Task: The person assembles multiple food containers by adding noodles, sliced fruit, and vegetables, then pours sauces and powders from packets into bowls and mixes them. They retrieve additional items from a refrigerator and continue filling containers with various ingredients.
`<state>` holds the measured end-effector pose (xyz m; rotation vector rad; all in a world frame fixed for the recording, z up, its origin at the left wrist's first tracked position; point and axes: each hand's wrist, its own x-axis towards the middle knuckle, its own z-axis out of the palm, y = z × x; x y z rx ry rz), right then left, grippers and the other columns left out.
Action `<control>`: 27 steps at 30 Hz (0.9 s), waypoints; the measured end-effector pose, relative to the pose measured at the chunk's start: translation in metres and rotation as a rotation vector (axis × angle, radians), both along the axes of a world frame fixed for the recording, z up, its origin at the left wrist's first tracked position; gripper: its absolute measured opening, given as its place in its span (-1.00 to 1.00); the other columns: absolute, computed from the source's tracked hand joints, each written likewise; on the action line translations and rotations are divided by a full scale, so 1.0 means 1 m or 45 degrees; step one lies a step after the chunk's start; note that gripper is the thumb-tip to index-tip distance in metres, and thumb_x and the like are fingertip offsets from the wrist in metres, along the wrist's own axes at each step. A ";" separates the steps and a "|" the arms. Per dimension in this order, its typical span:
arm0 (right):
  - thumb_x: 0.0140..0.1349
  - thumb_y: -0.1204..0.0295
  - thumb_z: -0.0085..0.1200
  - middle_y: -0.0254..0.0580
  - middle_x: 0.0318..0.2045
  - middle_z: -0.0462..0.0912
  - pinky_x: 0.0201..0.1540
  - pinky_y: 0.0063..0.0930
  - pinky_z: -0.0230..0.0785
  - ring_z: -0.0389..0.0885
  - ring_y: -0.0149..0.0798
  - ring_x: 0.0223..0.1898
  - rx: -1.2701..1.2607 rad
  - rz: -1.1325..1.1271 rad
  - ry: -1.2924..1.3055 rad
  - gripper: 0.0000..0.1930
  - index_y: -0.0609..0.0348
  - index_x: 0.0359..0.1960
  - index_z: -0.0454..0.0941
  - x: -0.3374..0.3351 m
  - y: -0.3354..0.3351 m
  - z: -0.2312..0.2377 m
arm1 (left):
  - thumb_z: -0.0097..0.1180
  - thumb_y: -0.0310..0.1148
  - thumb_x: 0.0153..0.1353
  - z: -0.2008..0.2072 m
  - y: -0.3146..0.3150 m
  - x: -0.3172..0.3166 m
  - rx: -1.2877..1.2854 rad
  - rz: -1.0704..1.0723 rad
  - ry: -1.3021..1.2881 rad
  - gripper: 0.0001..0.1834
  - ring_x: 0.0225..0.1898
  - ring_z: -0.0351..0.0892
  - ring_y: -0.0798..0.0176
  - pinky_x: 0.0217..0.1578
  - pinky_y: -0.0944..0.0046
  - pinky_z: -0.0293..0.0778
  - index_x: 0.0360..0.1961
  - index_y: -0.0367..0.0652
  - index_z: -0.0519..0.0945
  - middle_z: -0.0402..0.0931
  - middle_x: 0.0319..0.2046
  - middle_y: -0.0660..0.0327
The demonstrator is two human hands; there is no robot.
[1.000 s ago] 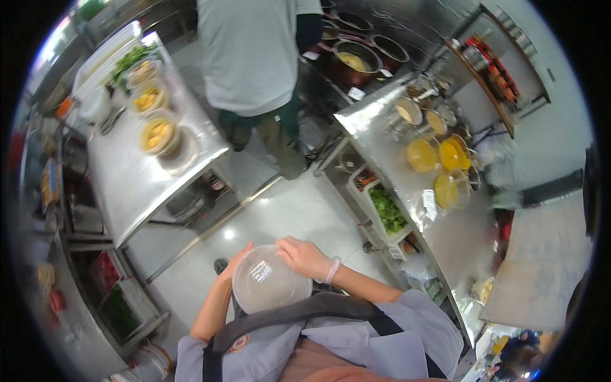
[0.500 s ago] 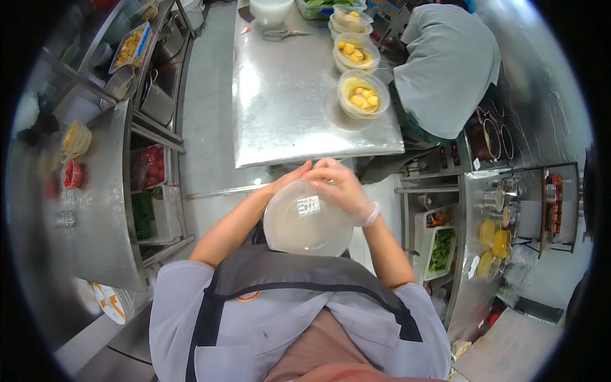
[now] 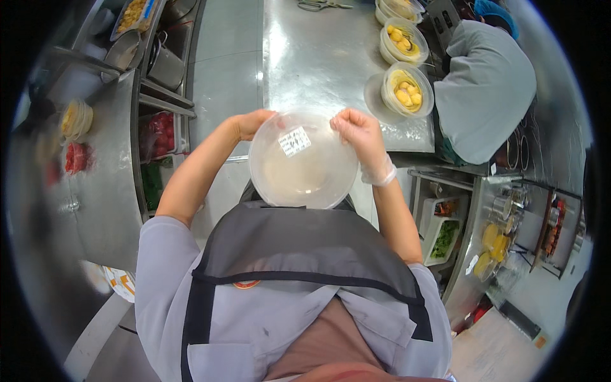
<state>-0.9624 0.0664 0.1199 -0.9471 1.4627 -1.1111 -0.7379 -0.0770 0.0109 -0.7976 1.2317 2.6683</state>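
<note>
A round translucent plastic tub [image 3: 299, 175] hangs in front of my apron, pale inside, with a white printed label [image 3: 294, 141] near its far side. My left hand [image 3: 256, 122] is closed on the tub's upper left rim, its fingertips partly hidden behind the plastic. At the upper right rim, my right hand [image 3: 361, 132] pinches the edge between thumb and fingers; a thin clear glove covers it, gathered at the wrist. Whether the tub has a lid on, I cannot tell.
Ahead stands a steel table [image 3: 318, 70] bearing scissors [image 3: 323, 6] and clear bowls of yellow pieces [image 3: 407, 95]. A co-worker in grey [image 3: 487, 89] bends beside its right side. Steel counters flank me, the left one [image 3: 105, 184] holding a red item [image 3: 77, 157].
The tub has moved away from my body, toward the table. My hands, close together before, are now apart on its two sides. The view has shifted, and the table appears further right.
</note>
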 end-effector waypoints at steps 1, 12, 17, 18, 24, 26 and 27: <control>0.15 0.37 0.15 -0.52 -0.62 0.45 -0.47 -0.70 0.16 0.31 -0.62 -0.55 -0.110 -0.014 0.009 -0.84 0.22 -0.45 0.57 0.001 -0.012 -0.001 | 0.02 -0.24 0.16 -0.002 -0.010 -0.001 -0.007 0.046 0.010 -0.63 -0.13 0.54 0.23 -0.04 0.25 0.46 -0.08 -0.25 0.55 0.53 -0.11 0.10; 0.12 0.38 0.18 -0.58 -0.63 0.42 -0.57 -0.71 0.05 0.24 -0.66 -0.59 -0.146 -0.215 0.181 -0.88 0.15 -0.47 0.59 -0.059 -0.051 -0.011 | -0.14 -0.29 0.02 -0.033 -0.045 -0.035 0.064 0.452 0.168 -0.38 0.03 0.44 0.16 0.08 0.22 0.35 0.16 -0.32 0.35 0.42 0.03 0.01; 0.17 0.51 0.02 -0.47 -0.54 0.43 -0.51 -0.70 0.08 0.29 -0.60 -0.54 -0.486 -0.907 0.284 -0.93 0.21 -0.43 0.53 -0.097 -0.015 -0.009 | -0.17 -0.22 -0.07 -0.057 -0.029 -0.034 -0.214 0.798 0.197 -0.19 0.25 0.23 0.07 0.25 0.18 0.15 0.28 -0.37 0.16 0.23 0.23 -0.03; 0.14 0.56 0.02 -0.40 -0.49 0.49 -0.47 -0.70 0.15 0.36 -0.57 -0.49 -0.501 -0.865 0.375 -0.95 0.23 -0.41 0.55 -0.099 -0.004 -0.014 | -0.16 -0.22 -0.07 -0.064 -0.020 -0.035 -0.275 0.886 0.192 -0.19 0.26 0.22 0.07 0.26 0.19 0.13 0.28 -0.37 0.16 0.23 0.23 -0.02; 0.01 0.71 0.04 -0.14 -0.26 0.63 -0.08 -0.33 0.41 0.58 -0.11 -0.18 -0.692 -0.631 1.377 -0.76 0.19 -0.29 0.61 -0.062 0.047 -0.040 | 0.04 -0.29 0.10 -0.075 0.012 -0.029 -0.562 0.966 -0.118 -0.29 0.21 0.25 0.13 0.18 0.22 0.20 0.26 -0.35 0.16 0.27 0.17 -0.01; -0.02 0.73 0.05 -0.14 -0.26 0.63 -0.05 -0.28 0.40 0.58 -0.07 -0.17 -0.809 -0.582 1.458 -0.75 0.18 -0.30 0.62 -0.033 0.046 -0.037 | 0.15 -0.15 0.13 -0.050 0.021 -0.019 -0.792 0.939 -0.427 -0.23 0.23 0.22 0.11 0.17 0.20 0.20 0.26 -0.34 0.16 0.23 0.20 -0.05; -0.03 0.73 0.06 -0.14 -0.26 0.63 -0.04 -0.27 0.39 0.58 -0.06 -0.16 -0.868 -0.551 1.503 -0.74 0.18 -0.30 0.63 -0.017 0.043 -0.033 | 0.14 -0.09 0.16 -0.031 0.029 -0.005 -1.285 0.844 -0.684 -0.24 0.23 0.21 0.09 0.18 0.19 0.19 0.25 -0.32 0.17 0.20 0.21 -0.06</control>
